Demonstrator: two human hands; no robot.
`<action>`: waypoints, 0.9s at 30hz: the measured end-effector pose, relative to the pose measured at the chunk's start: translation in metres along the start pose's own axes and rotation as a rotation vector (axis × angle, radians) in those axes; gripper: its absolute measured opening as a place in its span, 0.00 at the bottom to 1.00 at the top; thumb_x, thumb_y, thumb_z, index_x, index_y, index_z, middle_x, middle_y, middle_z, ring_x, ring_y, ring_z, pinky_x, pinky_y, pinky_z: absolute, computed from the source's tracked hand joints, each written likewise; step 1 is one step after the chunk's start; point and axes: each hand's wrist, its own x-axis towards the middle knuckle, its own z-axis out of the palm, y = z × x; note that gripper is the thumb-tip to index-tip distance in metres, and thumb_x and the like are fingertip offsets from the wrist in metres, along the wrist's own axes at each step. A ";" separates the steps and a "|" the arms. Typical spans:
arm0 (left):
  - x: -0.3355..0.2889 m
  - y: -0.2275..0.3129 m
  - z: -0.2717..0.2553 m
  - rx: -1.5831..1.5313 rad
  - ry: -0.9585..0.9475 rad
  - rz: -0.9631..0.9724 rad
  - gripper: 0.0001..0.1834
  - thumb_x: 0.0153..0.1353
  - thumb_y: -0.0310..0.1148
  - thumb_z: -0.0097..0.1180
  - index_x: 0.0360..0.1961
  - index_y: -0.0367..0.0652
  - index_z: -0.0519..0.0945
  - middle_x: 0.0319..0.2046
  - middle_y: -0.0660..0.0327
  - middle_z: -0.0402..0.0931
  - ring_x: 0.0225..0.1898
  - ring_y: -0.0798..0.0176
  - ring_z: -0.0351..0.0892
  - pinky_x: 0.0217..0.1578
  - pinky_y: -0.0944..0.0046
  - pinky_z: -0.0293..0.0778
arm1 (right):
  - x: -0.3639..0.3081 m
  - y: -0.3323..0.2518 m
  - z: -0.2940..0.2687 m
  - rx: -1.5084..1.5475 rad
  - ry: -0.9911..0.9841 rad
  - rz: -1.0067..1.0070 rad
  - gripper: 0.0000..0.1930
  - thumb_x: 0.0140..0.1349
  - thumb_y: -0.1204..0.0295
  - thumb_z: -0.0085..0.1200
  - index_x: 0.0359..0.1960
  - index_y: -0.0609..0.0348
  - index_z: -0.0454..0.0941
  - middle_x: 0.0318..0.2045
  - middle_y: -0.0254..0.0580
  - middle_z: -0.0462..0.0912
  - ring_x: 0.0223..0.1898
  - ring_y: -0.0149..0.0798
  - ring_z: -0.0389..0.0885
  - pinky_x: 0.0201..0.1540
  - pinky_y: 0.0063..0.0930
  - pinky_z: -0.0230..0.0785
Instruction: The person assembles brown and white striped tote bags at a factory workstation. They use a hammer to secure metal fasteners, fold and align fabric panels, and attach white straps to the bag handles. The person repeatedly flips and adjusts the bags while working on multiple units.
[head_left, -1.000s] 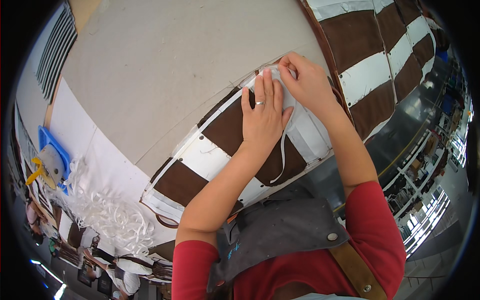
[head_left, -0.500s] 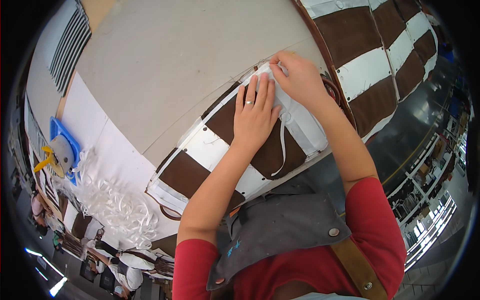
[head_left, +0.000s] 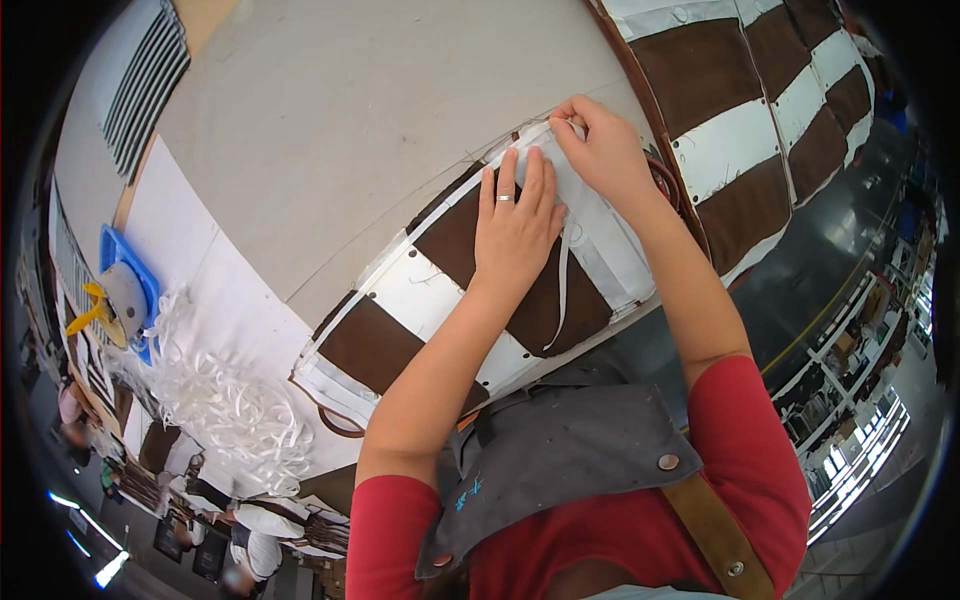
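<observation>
A brown-and-white patchwork fabric panel (head_left: 372, 345) lies slantwise on the table in front of me, dotted with dark studs. My left hand (head_left: 518, 225) rests flat on it, fingers stretched toward its far edge, with a ring on one finger. At the far right corner my right hand (head_left: 603, 155) pinches the white strip along the panel's edge between thumb and fingers; its fingertips partly hide the spot. A narrow white tape (head_left: 563, 290) trails loose from a small ring beside my left hand and runs down across a brown patch.
To the right lies a larger brown-and-white panel (head_left: 697, 70) with brown edging. At the left are a heap of white tape (head_left: 235, 420), a blue tray (head_left: 145, 270) with a yellow-handled thing, and striped stacked pieces (head_left: 145, 95). Other people work at the lower left.
My right hand has shifted slightly up and to the right, still pinching the edge strip. My left hand stays flat, moved a little to the right. The panel lies almost the same.
</observation>
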 end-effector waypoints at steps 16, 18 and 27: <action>0.021 0.002 -0.001 0.135 0.034 0.019 0.28 0.51 0.45 0.58 0.52 0.44 0.71 0.58 0.60 0.66 0.50 0.56 0.67 0.44 0.55 0.64 | -0.003 -0.002 -0.003 -0.133 -0.093 -0.043 0.06 0.56 0.69 0.50 0.31 0.58 0.72 0.27 0.46 0.79 0.28 0.49 0.78 0.31 0.40 0.69; 0.022 0.000 0.000 0.177 0.024 0.056 0.25 0.50 0.44 0.58 0.48 0.45 0.73 0.57 0.59 0.67 0.49 0.55 0.69 0.43 0.52 0.66 | -0.005 -0.003 -0.006 -0.132 -0.096 -0.017 0.07 0.56 0.69 0.50 0.32 0.59 0.71 0.27 0.47 0.79 0.28 0.50 0.78 0.31 0.40 0.69; 0.021 -0.031 -0.019 -0.285 -0.026 0.057 0.15 0.54 0.32 0.55 0.44 0.43 0.72 0.55 0.58 0.70 0.50 0.57 0.71 0.45 0.56 0.66 | -0.058 -0.013 -0.013 0.122 -0.089 -0.040 0.10 0.57 0.70 0.51 0.37 0.62 0.70 0.34 0.50 0.78 0.36 0.52 0.78 0.37 0.40 0.70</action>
